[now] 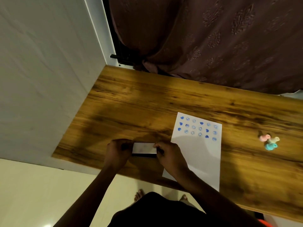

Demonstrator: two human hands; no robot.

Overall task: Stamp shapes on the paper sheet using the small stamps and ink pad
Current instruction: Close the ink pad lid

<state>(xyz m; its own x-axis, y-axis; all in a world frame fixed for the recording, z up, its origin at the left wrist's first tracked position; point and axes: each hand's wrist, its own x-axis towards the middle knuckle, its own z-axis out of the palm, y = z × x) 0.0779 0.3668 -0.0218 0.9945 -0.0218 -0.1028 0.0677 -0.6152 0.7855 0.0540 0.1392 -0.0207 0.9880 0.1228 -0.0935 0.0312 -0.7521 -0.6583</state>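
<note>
A small rectangular ink pad case [144,149] with a pale lid and dark base sits near the table's front edge. My left hand [118,150] grips its left end and my right hand [168,154] grips its right end. The lid looks closed. To the right lies a white paper sheet [200,158]; its upper part carries rows of blue heart and smiley prints, its lower part is blank. Three small stamps lie together further right: a pink stamp [264,137], a cream stamp [274,139] and a teal stamp [270,146]. Neither hand touches them.
The wooden table [139,104] runs from a white wall [41,71] on the left to the right edge of view. A dark patterned curtain [213,38] hangs behind it. My bare feet stand on the pale floor [32,194] below the front edge.
</note>
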